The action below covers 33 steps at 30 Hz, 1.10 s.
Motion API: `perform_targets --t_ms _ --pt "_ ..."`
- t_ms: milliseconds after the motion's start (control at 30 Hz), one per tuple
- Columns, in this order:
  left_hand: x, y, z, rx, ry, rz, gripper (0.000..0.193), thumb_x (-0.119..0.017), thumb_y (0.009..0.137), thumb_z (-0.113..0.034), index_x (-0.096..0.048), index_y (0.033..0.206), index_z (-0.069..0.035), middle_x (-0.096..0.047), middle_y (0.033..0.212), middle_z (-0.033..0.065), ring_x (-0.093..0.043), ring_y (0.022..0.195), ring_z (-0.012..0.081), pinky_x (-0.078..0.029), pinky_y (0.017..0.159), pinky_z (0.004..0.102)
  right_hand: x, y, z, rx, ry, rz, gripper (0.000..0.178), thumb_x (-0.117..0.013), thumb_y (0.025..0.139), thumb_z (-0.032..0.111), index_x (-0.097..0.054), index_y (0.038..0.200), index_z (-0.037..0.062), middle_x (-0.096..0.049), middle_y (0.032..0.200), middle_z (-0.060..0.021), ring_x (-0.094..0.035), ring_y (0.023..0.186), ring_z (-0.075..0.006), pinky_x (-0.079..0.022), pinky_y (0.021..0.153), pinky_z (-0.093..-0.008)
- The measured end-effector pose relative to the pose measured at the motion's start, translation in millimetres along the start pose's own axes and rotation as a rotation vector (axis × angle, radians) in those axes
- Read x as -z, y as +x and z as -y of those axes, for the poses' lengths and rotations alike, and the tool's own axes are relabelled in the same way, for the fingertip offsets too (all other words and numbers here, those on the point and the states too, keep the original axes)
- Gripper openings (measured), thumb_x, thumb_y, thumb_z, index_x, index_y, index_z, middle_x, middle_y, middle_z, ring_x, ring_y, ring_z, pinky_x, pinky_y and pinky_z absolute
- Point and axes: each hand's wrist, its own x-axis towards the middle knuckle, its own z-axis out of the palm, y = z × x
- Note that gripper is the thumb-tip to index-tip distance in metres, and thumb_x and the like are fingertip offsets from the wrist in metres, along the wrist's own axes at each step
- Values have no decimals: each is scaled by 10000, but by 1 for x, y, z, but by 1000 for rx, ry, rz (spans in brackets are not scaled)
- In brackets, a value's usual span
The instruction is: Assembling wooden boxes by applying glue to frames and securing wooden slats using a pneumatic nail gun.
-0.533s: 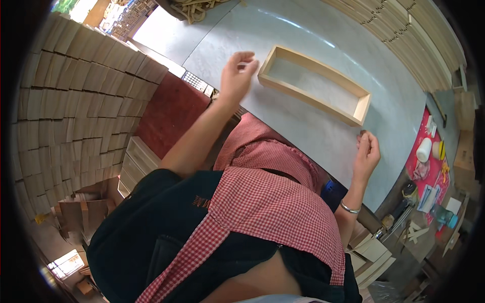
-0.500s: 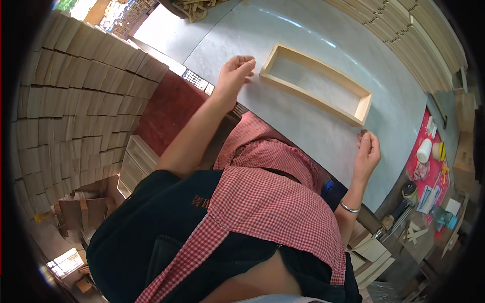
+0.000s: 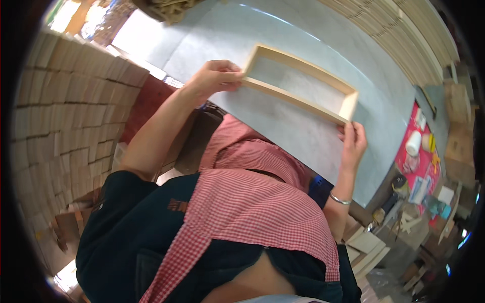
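Observation:
A long, narrow rectangular frame of pale wood [image 3: 295, 100] is over the grey tabletop [image 3: 308, 139], whose surface shows through its middle. At its left end my left hand [image 3: 216, 78] grips the near corner between thumb and fingers. My right hand [image 3: 354, 142] has its fingertips closed on the near right corner, and a silver bangle circles that wrist. Whether the frame's underside still touches the tabletop, I cannot tell.
Tall stacks of wooden pieces [image 3: 65, 111] rise on the left. Long wooden strips [image 3: 399, 35] lie along the far right. On a red surface [image 3: 406, 169] at the right are a white bottle [image 3: 413, 143] and yellow tape [image 3: 429, 143]. Brown material [image 3: 166, 10] is piled at the far left.
Both hands have moved in from beside the wooden frame and closed on its ends. The whole view has shifted a little, with the frame now further left in it.

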Motion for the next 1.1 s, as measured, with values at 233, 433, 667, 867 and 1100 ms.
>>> perform_targets --t_ms 233,433,667,867,1100 --pt "-16 -4 7 -190 56 -67 171 -686 974 -182 -661 1054 -34 -642 922 75 -634 860 145 -534 822 263 -14 4 2 88 67 -65 221 -608 984 169 -639 1086 -24 -667 951 -87 -614 885 -165 -500 793 -270" --pt "-18 -7 3 -309 59 -127 295 -670 985 -237 -672 1123 23 -650 962 97 -628 902 172 -526 842 280 1 7 28 272 43 -76 316 -545 1035 252 -630 1128 -39 -660 1031 -102 -594 935 -162 -488 852 -270" --pt "-10 15 -34 -89 -97 136 403 -620 1012 -303 -671 1180 60 -652 976 118 -614 923 186 -514 864 284 51 46 49 -38 170 127 470 -481 1067 381 -661 1114 -51 -670 972 -73 -585 842 -119 -487 772 -243" --pt "-28 29 -10 -96 53 176 379 -674 969 -199 -636 1252 52 -628 974 101 -604 921 168 -512 880 274 39 57 3 -54 -10 118 501 -498 1055 405 -675 1118 -60 -668 919 -56 -570 758 -106 -474 706 -226" --pt "-15 16 -4 -93 11 212 460 -717 876 -32 -594 1315 32 -610 1004 81 -597 922 162 -502 914 266 49 18 14 -70 27 131 383 -558 1028 321 -677 1129 -28 -661 909 -66 -589 777 -125 -482 683 -235"
